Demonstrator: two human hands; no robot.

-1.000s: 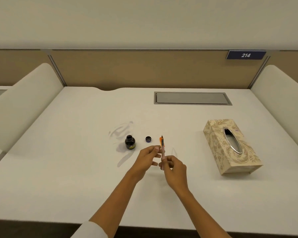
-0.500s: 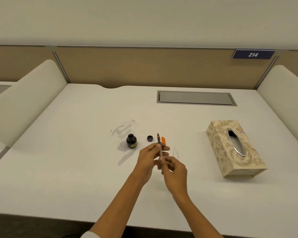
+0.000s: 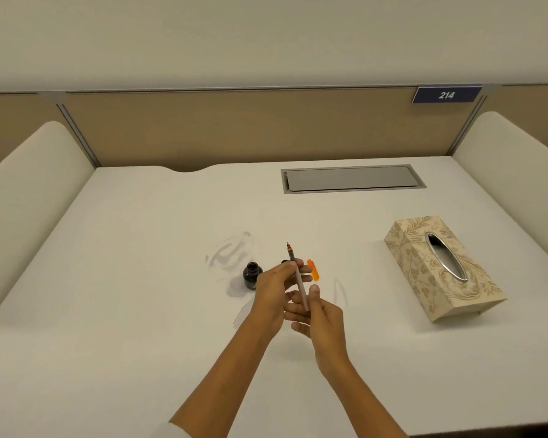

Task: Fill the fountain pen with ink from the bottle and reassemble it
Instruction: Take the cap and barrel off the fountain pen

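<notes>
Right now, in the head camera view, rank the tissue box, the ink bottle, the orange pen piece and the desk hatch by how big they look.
1. desk hatch and tissue box: similar spread, and the box sits nearer, so unranked.
2. ink bottle, partly behind the left hand.
3. orange pen piece.

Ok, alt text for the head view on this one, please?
Two bare hands, left hand and right hand, hold a fountain pen section nib-up above a white desk. An open ink bottle stands left of them, an orange pen part lies just beyond, and a patterned tissue box sits to the right.
</notes>
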